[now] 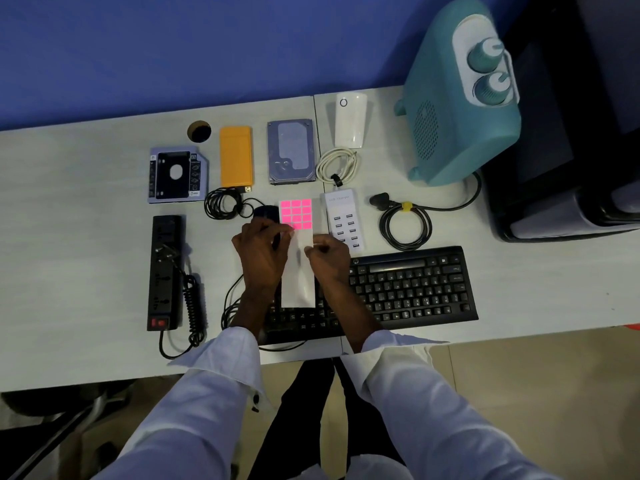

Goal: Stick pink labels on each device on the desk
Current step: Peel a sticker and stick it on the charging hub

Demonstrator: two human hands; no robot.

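You hold the label sheet (298, 271) near-centre on the desk (69, 237), over the keyboard (408, 285). Left hand (263, 251) pinches its left edge by the lowest pink row; right hand (327, 254) pinches the right edge. No pink shows on the hard drive (291, 152), orange case (236, 155), USB charger (343, 220), power strip (166, 271) or keyboard. My read: you've barely started, every device left.

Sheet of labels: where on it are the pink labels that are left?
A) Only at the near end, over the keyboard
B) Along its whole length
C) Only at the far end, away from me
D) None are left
C: the pink labels sit only at the far end of the sheet; the stretch over the keyboard is bare backing.
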